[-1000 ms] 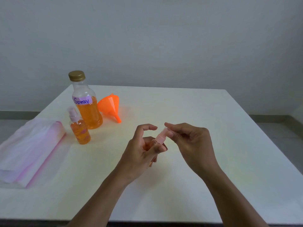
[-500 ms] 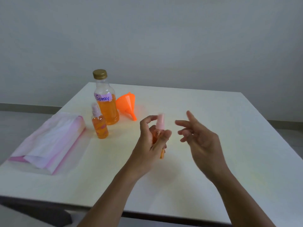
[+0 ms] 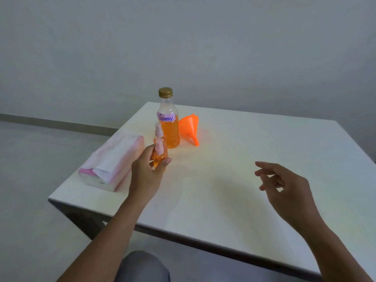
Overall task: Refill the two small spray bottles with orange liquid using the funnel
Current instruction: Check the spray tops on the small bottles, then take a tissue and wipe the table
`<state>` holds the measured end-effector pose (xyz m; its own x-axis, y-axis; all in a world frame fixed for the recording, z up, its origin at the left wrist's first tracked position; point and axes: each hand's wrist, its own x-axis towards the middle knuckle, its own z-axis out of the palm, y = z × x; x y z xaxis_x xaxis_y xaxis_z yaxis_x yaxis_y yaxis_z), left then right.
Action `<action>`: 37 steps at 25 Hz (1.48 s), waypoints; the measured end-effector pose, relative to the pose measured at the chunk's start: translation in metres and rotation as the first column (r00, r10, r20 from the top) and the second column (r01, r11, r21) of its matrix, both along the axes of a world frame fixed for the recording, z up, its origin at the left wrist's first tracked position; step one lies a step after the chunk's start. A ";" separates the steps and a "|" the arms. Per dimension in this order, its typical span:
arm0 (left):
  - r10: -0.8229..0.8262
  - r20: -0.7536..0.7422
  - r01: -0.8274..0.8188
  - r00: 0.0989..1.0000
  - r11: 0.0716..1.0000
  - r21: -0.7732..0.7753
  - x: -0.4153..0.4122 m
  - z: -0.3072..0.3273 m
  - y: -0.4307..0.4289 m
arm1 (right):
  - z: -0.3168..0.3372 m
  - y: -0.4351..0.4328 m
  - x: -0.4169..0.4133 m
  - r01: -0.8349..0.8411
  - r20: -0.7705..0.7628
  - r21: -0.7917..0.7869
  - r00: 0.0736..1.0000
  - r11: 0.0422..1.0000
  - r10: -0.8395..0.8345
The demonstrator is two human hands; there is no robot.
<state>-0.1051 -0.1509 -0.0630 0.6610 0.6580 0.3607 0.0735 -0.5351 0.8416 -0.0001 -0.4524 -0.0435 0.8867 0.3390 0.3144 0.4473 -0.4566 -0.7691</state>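
My left hand (image 3: 147, 171) grips a small spray bottle (image 3: 158, 154) full of orange liquid, its pink spray top on, held upright just above the table. Right behind it stands the other small spray bottle (image 3: 159, 132), mostly hidden, with only its pale pink top and a bit of orange showing. The big bottle labelled "Spray" (image 3: 168, 123), gold cap on, is about half full of orange liquid. An orange funnel (image 3: 190, 127) lies on its side to the right of the big bottle. My right hand (image 3: 284, 186) hovers with fingers apart over the table's right part, holding nothing.
A pink and white plastic pack (image 3: 113, 161) lies at the left edge of the white table (image 3: 234, 180), close to my left hand. The table's near edge runs diagonally above my knee (image 3: 142, 267). Grey floor spreads to the left.
My left hand carried the small spray bottle left and away, next to the other one. My right hand let go of the pink top and drew back to the right. The view swung right.
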 end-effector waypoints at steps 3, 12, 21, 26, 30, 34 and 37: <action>0.035 -0.012 -0.035 0.999 0.999 -0.002 0.001 -0.002 0.003 | -0.006 0.001 -0.001 -0.034 0.016 -0.061 0.999 0.998 0.035; 0.032 -0.092 -0.035 0.995 0.999 -0.028 -0.013 -0.003 0.011 | -0.019 0.036 -0.022 -0.172 -0.016 -0.109 0.985 0.979 0.171; 0.269 -0.190 -0.174 0.944 0.897 0.405 -0.110 0.027 0.081 | 0.000 0.170 -0.087 -0.495 0.120 -0.106 0.855 0.862 0.505; 0.219 -0.358 -0.104 0.908 0.944 0.313 -0.120 0.019 0.099 | 0.013 0.261 -0.095 -0.566 0.312 -0.208 0.734 0.798 0.603; 0.215 -0.374 -0.109 0.902 0.952 0.286 -0.119 0.016 0.109 | 0.009 0.289 -0.087 -0.492 0.405 -0.348 0.689 0.798 0.601; 0.194 -0.403 -0.080 0.894 0.956 0.284 -0.119 0.013 0.114 | 0.002 0.303 -0.080 -0.419 0.508 -0.454 0.604 0.786 0.615; 0.204 -0.364 -0.081 0.909 0.942 0.327 -0.117 0.013 0.115 | 0.003 0.309 -0.075 -0.462 0.517 -0.373 0.617 0.804 0.594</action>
